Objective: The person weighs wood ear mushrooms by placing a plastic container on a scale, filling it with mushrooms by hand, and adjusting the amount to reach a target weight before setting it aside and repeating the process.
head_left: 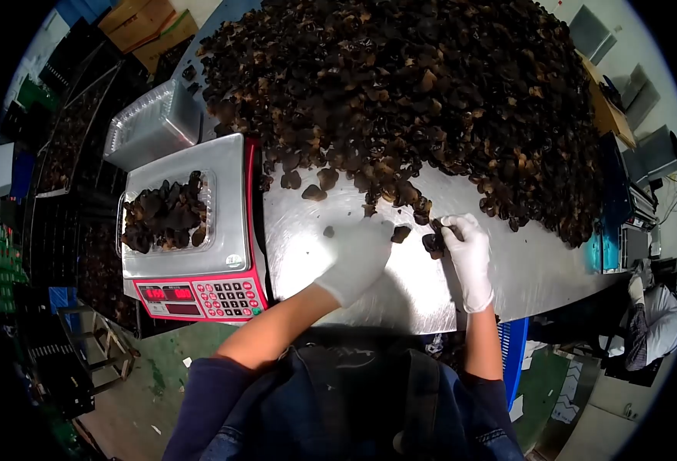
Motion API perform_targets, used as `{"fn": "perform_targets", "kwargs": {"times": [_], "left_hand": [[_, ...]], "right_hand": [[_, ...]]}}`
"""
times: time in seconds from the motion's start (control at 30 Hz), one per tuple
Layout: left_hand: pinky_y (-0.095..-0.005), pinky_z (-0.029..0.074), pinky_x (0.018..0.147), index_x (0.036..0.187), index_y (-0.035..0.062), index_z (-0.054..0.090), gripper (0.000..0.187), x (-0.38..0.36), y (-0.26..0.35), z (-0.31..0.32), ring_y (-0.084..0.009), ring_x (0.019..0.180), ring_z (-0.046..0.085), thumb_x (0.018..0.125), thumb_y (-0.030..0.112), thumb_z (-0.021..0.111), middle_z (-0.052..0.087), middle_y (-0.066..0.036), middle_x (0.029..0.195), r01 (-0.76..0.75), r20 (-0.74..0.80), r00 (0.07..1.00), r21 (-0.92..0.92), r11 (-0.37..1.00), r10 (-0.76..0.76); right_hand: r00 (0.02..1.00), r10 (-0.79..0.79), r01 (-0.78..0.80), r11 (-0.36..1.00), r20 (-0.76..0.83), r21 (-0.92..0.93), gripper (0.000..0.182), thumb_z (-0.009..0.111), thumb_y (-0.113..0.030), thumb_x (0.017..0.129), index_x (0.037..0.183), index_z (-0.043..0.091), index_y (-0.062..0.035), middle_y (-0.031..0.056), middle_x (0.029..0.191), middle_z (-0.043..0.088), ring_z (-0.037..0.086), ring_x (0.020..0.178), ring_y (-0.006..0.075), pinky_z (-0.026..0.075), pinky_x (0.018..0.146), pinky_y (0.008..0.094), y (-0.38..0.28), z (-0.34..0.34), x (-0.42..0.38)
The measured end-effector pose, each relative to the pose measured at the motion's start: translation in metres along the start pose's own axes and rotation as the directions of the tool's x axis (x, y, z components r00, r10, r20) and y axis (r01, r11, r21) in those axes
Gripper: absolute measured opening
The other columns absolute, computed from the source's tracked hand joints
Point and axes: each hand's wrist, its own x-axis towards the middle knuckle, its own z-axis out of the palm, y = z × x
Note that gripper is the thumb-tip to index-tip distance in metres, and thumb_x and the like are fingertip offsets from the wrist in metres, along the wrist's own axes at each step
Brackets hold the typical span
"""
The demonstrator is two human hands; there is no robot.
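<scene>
My right hand (470,257), in a white glove, pinches a dark wood ear mushroom piece (433,243) between thumb and fingers just above the steel table (307,230). My left hand (357,257), also gloved, is low over the table to the left; glare and blur hide how its fingers are set. Close to its fingertips lies another small mushroom piece (401,233). Beyond both hands rises a large heap of dark brown mushrooms (400,84). On the left, a clear plastic tray (211,200) filled with mushrooms rests on the scale (231,265).
A stack of clear plastic trays (154,127) stands behind the scale. Black crates (54,238) line the far left. A blue crate (513,361) is below the table edge at right. Another person's grey-clothed arm (661,323) shows at far right.
</scene>
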Motion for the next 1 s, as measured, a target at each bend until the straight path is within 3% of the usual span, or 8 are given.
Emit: {"fn": "perform_targets", "kwargs": {"times": [0.47, 0.5, 0.53, 0.57, 0.6, 0.63, 0.7, 1.0], "left_hand": [[-0.0354, 0.048, 0.086, 0.111, 0.0019, 0.059, 0.031, -0.002, 0.017, 0.028, -0.0274, 0.102, 0.055, 0.082, 0.012, 0.068, 0.054, -0.013, 0.11, -0.2, -0.135, 0.973, -0.077, 0.977, 0.189], [-0.0342, 0.05, 0.082, 0.11, 0.0016, 0.059, 0.027, 0.002, 0.012, 0.025, -0.0272, 0.1, 0.057, 0.084, 0.008, 0.064, 0.055, -0.013, 0.111, -0.212, -0.091, 0.976, -0.157, 0.965, 0.2], [-0.0346, 0.052, 0.075, 0.107, 0.0032, 0.061, 0.02, 0.008, 0.005, 0.086, -0.0258, 0.1, 0.059, 0.087, 0.008, 0.059, 0.057, -0.013, 0.108, 0.102, 0.049, 0.993, -0.817, 0.568, -0.108], [-0.0356, 0.053, 0.07, 0.102, 0.0047, 0.063, 0.015, 0.014, 0.009, 0.046, -0.0256, 0.098, 0.061, 0.09, 0.009, 0.055, 0.06, -0.012, 0.103, 0.054, 0.114, 0.993, -0.401, 0.914, -0.008], [-0.0362, 0.054, 0.069, 0.093, 0.0056, 0.065, 0.013, 0.01, 0.003, 0.025, -0.0259, 0.096, 0.062, 0.091, 0.012, 0.054, 0.062, -0.01, 0.099, -0.153, 0.087, 0.982, -0.177, 0.972, 0.17], [-0.0358, 0.054, 0.07, 0.086, 0.0072, 0.067, 0.01, 0.016, -0.001, 0.056, -0.025, 0.094, 0.062, 0.084, 0.013, 0.059, 0.062, -0.009, 0.101, 0.064, 0.139, 0.99, -0.574, 0.817, 0.02], [-0.0351, 0.056, 0.071, 0.086, 0.0081, 0.07, 0.012, 0.008, 0.003, 0.021, -0.0239, 0.093, 0.063, 0.078, 0.012, 0.061, 0.063, -0.008, 0.103, -0.161, 0.011, 0.987, -0.045, 0.986, 0.161], [-0.0358, 0.052, 0.073, 0.087, 0.0047, 0.066, 0.01, -0.061, -0.072, -0.144, -0.0248, 0.086, 0.063, 0.078, 0.003, 0.063, 0.06, -0.008, 0.093, 0.008, -0.455, 0.877, -0.306, 0.952, -0.154]], "right_hand": [[0.989, -0.146, 0.144, 0.895, 0.027, -0.421, 0.074, 0.079, -0.032, 0.077, 0.143, 0.049, -0.0174, 0.014, 0.117, 0.057, 0.063, 0.096, 0.0331, 0.052, 0.08, 0.0401, -0.015, 0.033, -0.006], [0.99, -0.136, 0.138, 0.883, 0.038, -0.448, 0.069, 0.076, -0.033, 0.08, 0.142, 0.051, -0.0181, 0.0146, 0.111, 0.057, 0.062, 0.093, 0.0338, 0.051, 0.078, 0.041, -0.019, 0.034, -0.002], [0.99, -0.12, 0.138, 0.82, 0.069, -0.555, 0.065, 0.076, -0.033, 0.08, 0.14, 0.053, -0.0195, 0.0131, 0.105, 0.058, 0.062, 0.09, 0.0332, 0.051, 0.076, 0.0412, -0.022, 0.036, 0.002], [0.98, -0.178, 0.195, 0.776, 0.089, -0.6, 0.06, 0.074, -0.031, 0.082, 0.138, 0.055, -0.023, 0.0106, 0.106, 0.059, 0.064, 0.085, 0.0301, 0.053, 0.07, 0.0392, -0.014, 0.038, 0.005], [0.968, -0.246, 0.233, 0.79, 0.055, -0.567, 0.052, 0.073, -0.029, 0.082, 0.132, 0.06, -0.0215, 0.0095, 0.103, 0.059, 0.064, 0.083, 0.0295, 0.053, 0.069, 0.0383, -0.009, 0.042, 0.007], [0.967, -0.251, 0.238, 0.802, 0.053, -0.548, 0.045, 0.072, -0.027, 0.083, 0.128, 0.063, -0.0205, 0.0089, 0.099, 0.06, 0.064, 0.081, 0.029, 0.053, 0.068, 0.0388, -0.017, 0.039, 0.01], [0.935, -0.354, 0.309, 0.796, 0.015, -0.521, 0.033, 0.07, -0.022, 0.086, 0.119, 0.067, -0.0184, 0.0092, 0.095, 0.059, 0.063, 0.079, 0.0287, 0.051, 0.065, 0.0395, 0.001, 0.043, 0.014], [0.929, -0.359, 0.267, 0.824, -0.096, -0.5, 0.01, 0.067, -0.007, 0.089, 0.099, 0.068, -0.0065, 0.0115, 0.088, 0.06, 0.061, 0.076, 0.0299, 0.049, 0.067, 0.0384, 0.009, 0.048, 0.002]]}}
